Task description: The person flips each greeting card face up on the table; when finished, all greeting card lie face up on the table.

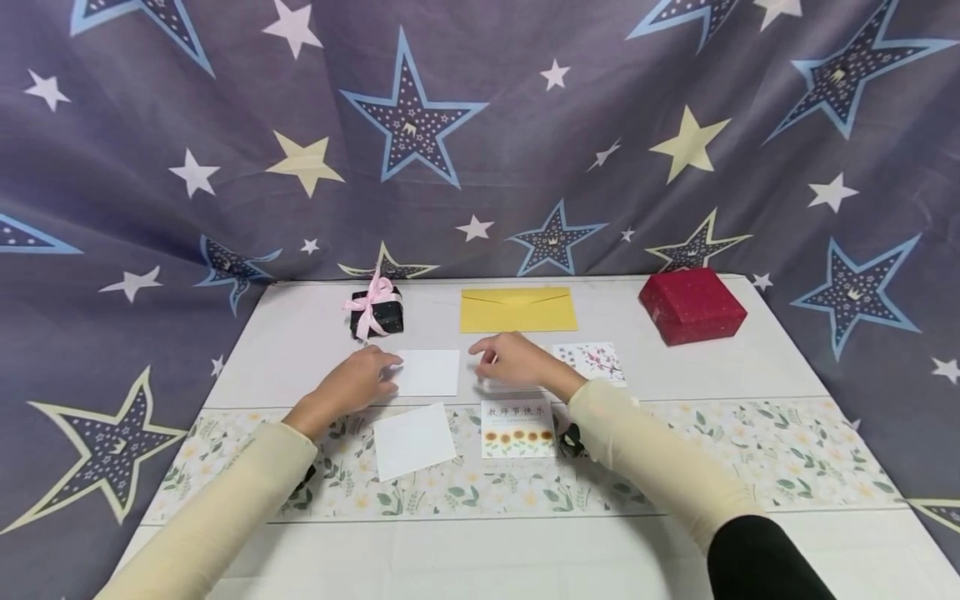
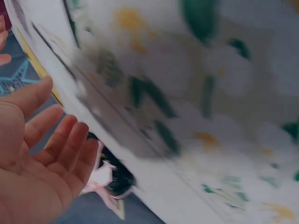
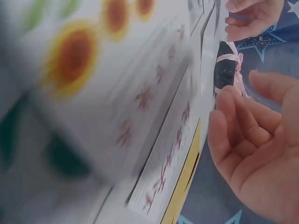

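My left hand (image 1: 356, 381) hovers at the left edge of a blank white card (image 1: 429, 372), its fingers loosely bent around nothing in the left wrist view. In front of that card, a second blank white card (image 1: 414, 442) lies at a slant. Above the middle of the table is my right hand (image 1: 513, 360), with relaxed fingers and nothing between them in the right wrist view. Beneath it, another card is mostly hidden. A card with sunflowers and Chinese characters (image 1: 517, 429) lies nearer me. To the right, a card with red blossoms (image 1: 600, 362) is partly covered by my wrist.
A yellow envelope (image 1: 517, 311) lies at the back centre. Back left stands a small black gift box (image 1: 387, 317) with a pink bow; back right, a red box (image 1: 692, 307). A floral strip (image 1: 765, 450) crosses the white table. A star-patterned curtain (image 1: 480, 150) hangs behind.
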Action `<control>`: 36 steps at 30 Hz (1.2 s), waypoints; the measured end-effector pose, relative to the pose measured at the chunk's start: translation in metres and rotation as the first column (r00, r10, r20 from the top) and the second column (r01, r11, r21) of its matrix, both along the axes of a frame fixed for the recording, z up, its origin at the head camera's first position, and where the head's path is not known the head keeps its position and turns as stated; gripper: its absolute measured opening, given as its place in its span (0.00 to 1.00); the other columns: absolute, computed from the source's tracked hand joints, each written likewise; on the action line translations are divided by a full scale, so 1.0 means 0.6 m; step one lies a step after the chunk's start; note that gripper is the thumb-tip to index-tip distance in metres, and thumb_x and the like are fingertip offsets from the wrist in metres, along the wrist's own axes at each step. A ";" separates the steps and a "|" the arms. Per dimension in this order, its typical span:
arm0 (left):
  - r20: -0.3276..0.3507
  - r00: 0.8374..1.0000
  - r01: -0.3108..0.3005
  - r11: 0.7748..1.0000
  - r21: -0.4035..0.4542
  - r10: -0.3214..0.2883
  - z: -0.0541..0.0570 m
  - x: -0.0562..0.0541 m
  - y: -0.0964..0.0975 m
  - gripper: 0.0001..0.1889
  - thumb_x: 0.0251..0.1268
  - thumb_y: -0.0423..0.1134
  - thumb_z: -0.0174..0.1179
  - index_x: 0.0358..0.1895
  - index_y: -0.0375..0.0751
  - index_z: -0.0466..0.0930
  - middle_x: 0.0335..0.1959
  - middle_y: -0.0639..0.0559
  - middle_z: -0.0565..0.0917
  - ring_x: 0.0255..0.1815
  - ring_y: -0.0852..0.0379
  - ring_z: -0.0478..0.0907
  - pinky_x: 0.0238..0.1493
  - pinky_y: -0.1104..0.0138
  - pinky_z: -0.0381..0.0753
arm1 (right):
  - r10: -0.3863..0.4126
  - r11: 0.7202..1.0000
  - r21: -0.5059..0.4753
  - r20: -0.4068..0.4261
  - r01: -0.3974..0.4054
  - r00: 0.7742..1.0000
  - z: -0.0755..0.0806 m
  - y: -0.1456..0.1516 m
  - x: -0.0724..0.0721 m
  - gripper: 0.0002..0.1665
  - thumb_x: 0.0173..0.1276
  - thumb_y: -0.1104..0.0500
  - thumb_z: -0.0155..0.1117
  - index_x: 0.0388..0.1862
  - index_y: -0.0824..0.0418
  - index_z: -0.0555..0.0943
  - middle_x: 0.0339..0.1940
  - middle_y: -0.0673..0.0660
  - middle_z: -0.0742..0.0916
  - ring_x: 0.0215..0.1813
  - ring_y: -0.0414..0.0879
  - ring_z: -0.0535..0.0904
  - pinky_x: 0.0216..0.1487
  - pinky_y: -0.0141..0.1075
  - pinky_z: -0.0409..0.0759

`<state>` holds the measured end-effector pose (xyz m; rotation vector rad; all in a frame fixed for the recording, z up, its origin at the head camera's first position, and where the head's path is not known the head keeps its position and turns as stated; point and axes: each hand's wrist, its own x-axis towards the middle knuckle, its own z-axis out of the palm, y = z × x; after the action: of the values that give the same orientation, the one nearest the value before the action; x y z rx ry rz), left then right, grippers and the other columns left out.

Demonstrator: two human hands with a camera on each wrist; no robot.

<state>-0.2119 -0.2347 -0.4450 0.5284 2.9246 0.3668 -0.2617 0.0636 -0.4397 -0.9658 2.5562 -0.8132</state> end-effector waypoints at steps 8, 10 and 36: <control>0.067 0.998 0.017 1.000 0.019 -0.018 -0.021 -0.008 -0.018 0.25 0.69 0.42 0.67 0.66 0.39 0.79 0.54 0.41 0.82 0.55 0.46 0.79 0.60 0.49 0.79 | -0.049 0.999 -0.003 0.138 0.050 0.989 -0.019 -0.046 -0.016 0.30 0.74 0.56 0.63 0.72 0.64 0.74 0.42 0.55 0.91 0.35 0.41 0.85 0.48 0.37 0.83; 0.062 0.998 0.021 1.000 0.014 -0.022 -0.021 -0.008 -0.017 0.24 0.69 0.42 0.66 0.66 0.39 0.79 0.55 0.40 0.82 0.57 0.44 0.79 0.61 0.49 0.79 | -0.050 0.999 0.017 0.146 0.048 0.988 -0.025 -0.054 -0.018 0.27 0.74 0.56 0.63 0.68 0.64 0.76 0.35 0.51 0.89 0.30 0.39 0.81 0.44 0.34 0.80; -0.002 1.000 -0.010 0.997 -0.070 0.010 -0.016 -0.002 -0.008 0.22 0.64 0.41 0.70 0.61 0.40 0.84 0.53 0.42 0.82 0.53 0.46 0.80 0.58 0.52 0.82 | -0.175 0.984 0.068 0.128 0.167 0.976 -0.034 -0.081 -0.016 0.19 0.71 0.54 0.64 0.55 0.63 0.80 0.28 0.51 0.84 0.35 0.44 0.78 0.50 0.40 0.80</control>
<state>-0.2131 -0.2393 -0.4547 0.5040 2.9300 0.2639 -0.2710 0.0149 -0.4603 -0.6574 2.5562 -0.8153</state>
